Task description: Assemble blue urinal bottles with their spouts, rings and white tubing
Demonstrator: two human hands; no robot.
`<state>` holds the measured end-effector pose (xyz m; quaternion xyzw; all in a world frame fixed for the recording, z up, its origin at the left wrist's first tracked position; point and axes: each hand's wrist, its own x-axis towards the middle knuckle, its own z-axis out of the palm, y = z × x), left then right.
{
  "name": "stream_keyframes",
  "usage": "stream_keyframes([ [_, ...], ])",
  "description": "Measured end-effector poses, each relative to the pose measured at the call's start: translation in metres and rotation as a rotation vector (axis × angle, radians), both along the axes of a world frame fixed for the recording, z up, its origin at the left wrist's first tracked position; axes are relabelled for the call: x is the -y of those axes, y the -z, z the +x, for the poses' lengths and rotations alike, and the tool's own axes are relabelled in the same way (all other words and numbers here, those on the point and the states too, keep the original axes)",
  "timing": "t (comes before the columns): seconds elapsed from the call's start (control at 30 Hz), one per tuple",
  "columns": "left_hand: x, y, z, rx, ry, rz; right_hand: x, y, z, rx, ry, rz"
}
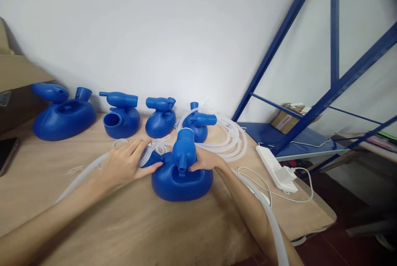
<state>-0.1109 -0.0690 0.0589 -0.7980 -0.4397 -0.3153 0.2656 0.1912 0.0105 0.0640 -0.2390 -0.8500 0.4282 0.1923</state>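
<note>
A blue plastic urinal bottle rests on the table in front of me. On its top sits a blue bulb-shaped connector, its narrow spout facing me and a whitish rim at the far end. My left hand is closed around the bottle's neck on the left, where a pale ring or cap shows by the fingers. My right hand grips the top of the bottle on the right; its fingers are partly hidden behind the connector. Clear tubing passes beneath my left forearm.
Several similar blue bottles with connectors stand along the wall. Coiled clear tubing lies at the back right. A white power strip with a charger sits near the right edge. A cardboard box and phone are left; blue shelving is right.
</note>
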Motion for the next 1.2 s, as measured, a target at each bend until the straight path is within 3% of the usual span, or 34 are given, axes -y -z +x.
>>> stream_keyframes([
  [0.17,-0.005,0.009,-0.003,0.026,-0.033,0.096,0.003,-0.001,-0.003,-0.001,0.028,-0.042],
  [0.27,-0.007,0.012,-0.002,0.057,0.052,0.133,0.003,-0.002,-0.005,0.014,0.064,-0.025],
  [0.43,-0.012,0.011,-0.008,0.080,0.180,0.015,0.003,-0.005,-0.007,0.041,0.056,0.024],
  [0.57,-0.017,0.009,-0.010,0.082,0.241,0.083,0.005,-0.010,-0.008,0.040,0.054,0.038],
  [0.8,-0.014,0.023,-0.004,0.173,0.261,-0.025,0.003,-0.007,-0.006,0.028,0.014,0.009],
  [1.0,-0.018,0.019,-0.015,0.195,0.337,-0.147,0.001,-0.003,-0.002,0.017,0.032,-0.013],
  [1.2,-0.015,0.029,-0.016,0.224,0.245,0.068,0.000,-0.004,-0.001,0.010,0.015,-0.048],
])
